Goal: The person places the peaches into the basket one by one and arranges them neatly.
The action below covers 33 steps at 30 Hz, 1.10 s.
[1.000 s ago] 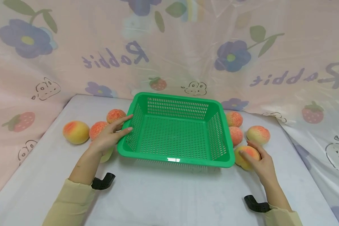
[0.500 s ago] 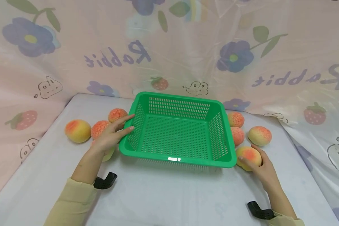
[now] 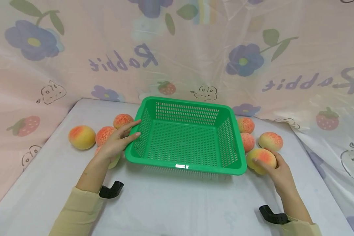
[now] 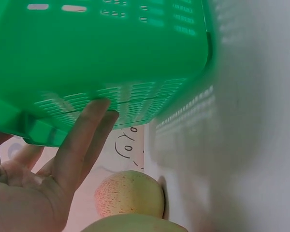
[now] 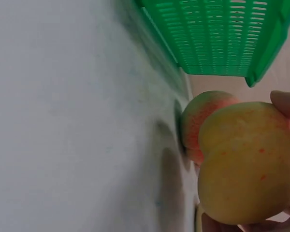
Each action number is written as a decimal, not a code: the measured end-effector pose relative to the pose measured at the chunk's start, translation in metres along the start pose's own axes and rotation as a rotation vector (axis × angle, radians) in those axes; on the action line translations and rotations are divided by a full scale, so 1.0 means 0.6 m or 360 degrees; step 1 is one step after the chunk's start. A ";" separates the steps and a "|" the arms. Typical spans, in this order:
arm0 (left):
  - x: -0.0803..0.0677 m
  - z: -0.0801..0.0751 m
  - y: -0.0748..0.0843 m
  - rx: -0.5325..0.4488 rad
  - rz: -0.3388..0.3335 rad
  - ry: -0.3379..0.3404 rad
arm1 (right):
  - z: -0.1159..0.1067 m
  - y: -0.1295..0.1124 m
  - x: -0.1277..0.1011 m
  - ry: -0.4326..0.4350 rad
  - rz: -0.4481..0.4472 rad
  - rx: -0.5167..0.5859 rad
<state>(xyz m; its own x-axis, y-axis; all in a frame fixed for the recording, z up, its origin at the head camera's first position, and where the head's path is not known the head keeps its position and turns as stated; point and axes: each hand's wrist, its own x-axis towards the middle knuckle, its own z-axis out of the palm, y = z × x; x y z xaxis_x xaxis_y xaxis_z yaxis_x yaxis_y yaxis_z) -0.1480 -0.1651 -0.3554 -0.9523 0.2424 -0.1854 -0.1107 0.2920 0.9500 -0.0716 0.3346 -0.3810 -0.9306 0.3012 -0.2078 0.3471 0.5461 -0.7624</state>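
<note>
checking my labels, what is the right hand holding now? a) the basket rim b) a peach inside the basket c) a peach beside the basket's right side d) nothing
c: the right hand curls round a peach on the table just outside the green basket, which holds nothing.

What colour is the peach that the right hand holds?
The peach is yellow with an orange-red blush; the head view shows it best.

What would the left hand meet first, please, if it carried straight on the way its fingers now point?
The left hand points right, at the green basket; its fingertips already touch the basket's left rim and wall, so that comes first.
</note>
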 end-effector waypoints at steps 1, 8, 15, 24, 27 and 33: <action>0.001 0.000 -0.001 -0.0013 0.0001 -0.0003 | -0.003 -0.003 0.001 0.0007 -0.0004 0.0008; 0.002 0.001 -0.004 -0.0079 0.0011 -0.0018 | -0.014 -0.017 0.005 0.0036 -0.0032 0.0092; 0.001 0.001 -0.005 -0.0099 0.0005 -0.0024 | -0.023 -0.031 0.005 0.0042 -0.0134 0.0236; 0.002 0.001 -0.008 -0.0138 0.0003 -0.0019 | -0.040 -0.059 0.006 0.0012 -0.0238 0.0300; 0.003 0.001 -0.008 -0.0150 -0.0006 -0.0024 | -0.044 -0.071 0.008 0.0005 -0.0245 0.0263; 0.003 0.001 -0.006 -0.0170 -0.0030 -0.0024 | -0.043 -0.096 0.014 -0.0079 -0.0257 0.0527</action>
<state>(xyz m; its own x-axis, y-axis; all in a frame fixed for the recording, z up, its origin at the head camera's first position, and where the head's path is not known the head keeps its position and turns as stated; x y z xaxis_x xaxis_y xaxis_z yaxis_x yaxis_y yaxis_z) -0.1489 -0.1654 -0.3594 -0.9455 0.2518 -0.2066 -0.1590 0.1968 0.9675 -0.0967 0.3259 -0.3228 -0.9776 0.1892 -0.0920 0.1465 0.2983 -0.9432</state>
